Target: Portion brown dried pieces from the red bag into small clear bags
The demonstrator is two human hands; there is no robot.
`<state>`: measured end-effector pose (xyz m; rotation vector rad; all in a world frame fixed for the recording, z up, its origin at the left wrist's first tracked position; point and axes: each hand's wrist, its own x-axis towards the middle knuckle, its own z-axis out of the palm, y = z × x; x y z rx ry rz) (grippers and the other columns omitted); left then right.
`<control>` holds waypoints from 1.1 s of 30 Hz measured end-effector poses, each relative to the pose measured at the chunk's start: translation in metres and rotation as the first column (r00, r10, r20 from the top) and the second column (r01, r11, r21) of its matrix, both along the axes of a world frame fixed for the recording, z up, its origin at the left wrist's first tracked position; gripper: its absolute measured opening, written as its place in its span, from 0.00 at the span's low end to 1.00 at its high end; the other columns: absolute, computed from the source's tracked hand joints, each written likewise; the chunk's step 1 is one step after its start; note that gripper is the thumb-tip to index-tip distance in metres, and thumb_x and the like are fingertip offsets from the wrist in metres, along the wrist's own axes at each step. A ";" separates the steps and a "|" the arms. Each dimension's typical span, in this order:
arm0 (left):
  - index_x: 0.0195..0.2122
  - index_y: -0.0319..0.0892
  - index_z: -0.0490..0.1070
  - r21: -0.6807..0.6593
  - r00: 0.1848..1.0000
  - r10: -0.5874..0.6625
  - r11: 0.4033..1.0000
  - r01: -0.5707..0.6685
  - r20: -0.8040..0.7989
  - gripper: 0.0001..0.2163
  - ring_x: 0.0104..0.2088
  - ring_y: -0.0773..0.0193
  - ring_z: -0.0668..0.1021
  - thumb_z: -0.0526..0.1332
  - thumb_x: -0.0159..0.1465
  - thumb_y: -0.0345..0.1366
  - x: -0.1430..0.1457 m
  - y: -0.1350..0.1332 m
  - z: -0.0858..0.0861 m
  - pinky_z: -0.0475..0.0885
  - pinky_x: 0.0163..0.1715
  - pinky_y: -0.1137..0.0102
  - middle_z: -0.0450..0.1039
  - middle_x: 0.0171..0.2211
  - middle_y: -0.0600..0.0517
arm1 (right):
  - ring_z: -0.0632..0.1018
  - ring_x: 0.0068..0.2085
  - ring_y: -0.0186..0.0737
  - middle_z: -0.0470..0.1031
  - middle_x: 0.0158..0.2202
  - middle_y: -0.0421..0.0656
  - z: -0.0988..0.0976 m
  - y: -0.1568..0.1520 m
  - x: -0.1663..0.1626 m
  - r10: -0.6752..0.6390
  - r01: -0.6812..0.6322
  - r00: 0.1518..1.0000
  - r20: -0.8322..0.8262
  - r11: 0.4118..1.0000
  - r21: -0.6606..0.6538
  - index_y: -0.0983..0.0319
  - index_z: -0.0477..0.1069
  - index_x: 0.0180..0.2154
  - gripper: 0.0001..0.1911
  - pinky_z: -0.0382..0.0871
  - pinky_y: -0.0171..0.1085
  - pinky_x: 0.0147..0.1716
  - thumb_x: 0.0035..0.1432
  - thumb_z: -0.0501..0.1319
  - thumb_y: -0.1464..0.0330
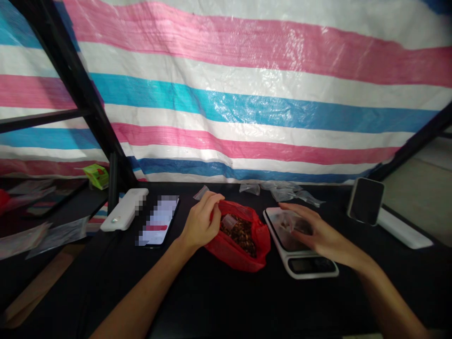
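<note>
Ok, from my end: matte black tabletop (pixel 215 306); just left of the scale, a crinkled red plastic bag (pixel 229 256), mouth open. Rectangular white-framed digital scale (pixel 291 269), dark display, can't read it. Left hand (pixel 201 219), left of the scale, looks pinched on the bag's rim. Right hand (pixel 319 233) arches over the scale, fingers curved round a small clear plastic pouch (pixel 286 221) on its plate; gripping or loose, can't tell. Brown bits (pixel 245 235) sit in the bag. Prob weighing step imo; next move calls for R fingertips off the plate for a clean reading.
</note>
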<state>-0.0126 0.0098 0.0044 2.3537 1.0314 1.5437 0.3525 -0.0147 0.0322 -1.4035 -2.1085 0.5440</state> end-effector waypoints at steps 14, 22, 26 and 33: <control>0.50 0.43 0.68 -0.002 0.998 0.052 0.999 -0.052 0.016 0.12 0.45 0.61 0.77 0.54 0.69 0.24 -0.004 0.006 -0.007 0.73 0.47 0.66 0.72 0.44 0.48 | 0.63 0.71 0.55 0.70 0.67 0.43 -0.033 -0.012 0.043 -0.235 0.277 0.746 -0.623 0.960 -0.031 0.49 0.70 0.61 0.32 0.50 0.54 0.73 0.54 0.71 0.61; 0.49 0.44 0.69 0.003 0.996 0.084 0.996 -0.084 0.023 0.12 0.43 0.61 0.76 0.54 0.69 0.24 -0.005 0.007 -0.006 0.73 0.45 0.66 0.72 0.41 0.49 | 0.65 0.70 0.54 0.74 0.63 0.41 -0.036 -0.013 0.056 -0.275 0.365 0.643 -0.715 0.931 -0.029 0.48 0.74 0.55 0.30 0.51 0.53 0.73 0.47 0.68 0.68; 0.49 0.44 0.69 0.008 0.996 0.087 0.996 -0.087 0.026 0.12 0.43 0.62 0.76 0.54 0.69 0.23 -0.005 0.006 -0.005 0.73 0.45 0.66 0.71 0.41 0.49 | 0.65 0.70 0.55 0.74 0.63 0.42 -0.036 -0.013 0.050 -0.213 0.294 0.724 -0.656 0.956 0.014 0.50 0.73 0.56 0.29 0.49 0.54 0.73 0.51 0.67 0.68; 0.48 0.44 0.69 0.045 0.997 0.081 0.996 -0.081 0.005 0.12 0.43 0.62 0.77 0.54 0.68 0.23 -0.003 0.005 -0.002 0.72 0.45 0.67 0.72 0.41 0.50 | 0.56 0.73 0.57 0.63 0.70 0.42 -0.028 -0.022 0.029 -0.113 0.118 0.984 -0.136 0.992 0.031 0.46 0.67 0.64 0.30 0.47 0.61 0.72 0.60 0.65 0.60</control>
